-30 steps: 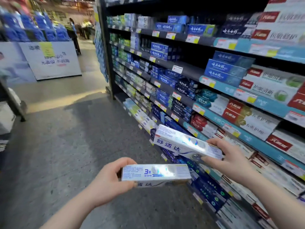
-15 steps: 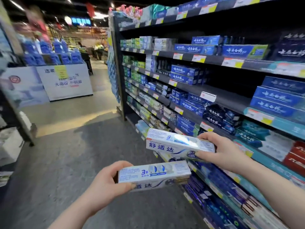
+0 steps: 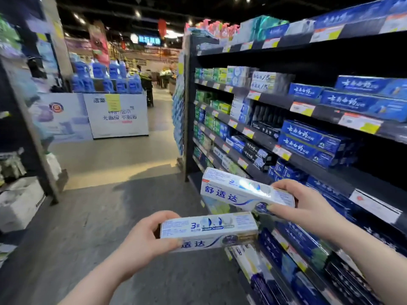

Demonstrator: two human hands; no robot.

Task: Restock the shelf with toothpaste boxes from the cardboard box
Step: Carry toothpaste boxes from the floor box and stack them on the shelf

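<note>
Toothpaste fills both hands in a shop aisle. The left hand grasps the lower white box at its left end, fingers curled over the top edge and thumb pressed against the front face, so the box lies roughly level and points to the right. The right hand grasps the upper white box at its right end, thumb along the lower front edge and fingers over the top; this box sits just above and to the right of the lower one, tilted so its far left end is higher. The two boxes are near each other but whether they touch cannot be told. To the right of both hands runs the dark shelf unit, its tiers lined with blue toothpaste boxes, green ones farther along, and price tags on the edges. Ahead of the left hand, across the grey floor, stands a white display stand topped with blue bottles.
</note>
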